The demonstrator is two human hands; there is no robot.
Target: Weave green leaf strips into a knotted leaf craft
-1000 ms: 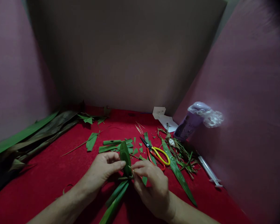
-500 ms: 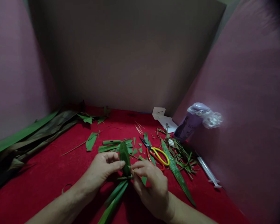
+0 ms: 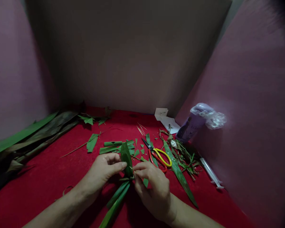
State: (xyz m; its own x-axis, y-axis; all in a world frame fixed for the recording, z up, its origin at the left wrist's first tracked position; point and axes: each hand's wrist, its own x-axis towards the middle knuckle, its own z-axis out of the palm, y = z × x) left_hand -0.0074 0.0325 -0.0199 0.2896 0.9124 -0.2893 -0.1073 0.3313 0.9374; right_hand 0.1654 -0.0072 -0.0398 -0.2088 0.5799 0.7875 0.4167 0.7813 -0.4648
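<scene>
Barely shifted since before, both hands pinch the folded leaf (image 3: 126, 158): left hand (image 3: 104, 172), right hand (image 3: 152, 186). Light, springy; grip near the fold.

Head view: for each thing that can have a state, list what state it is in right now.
Left hand: pinching the folded leaf.
Right hand: pinching the folded leaf from the other side.
Folded leaf: held upright off the red cloth, long ends trailing down.
Scissors: lying on the cloth, blades shut.
Purple bottle: leaning on the wall, top wrapped in plastic.
Syringe: lying flat.
Leaf scraps: cut, scattered.
</scene>
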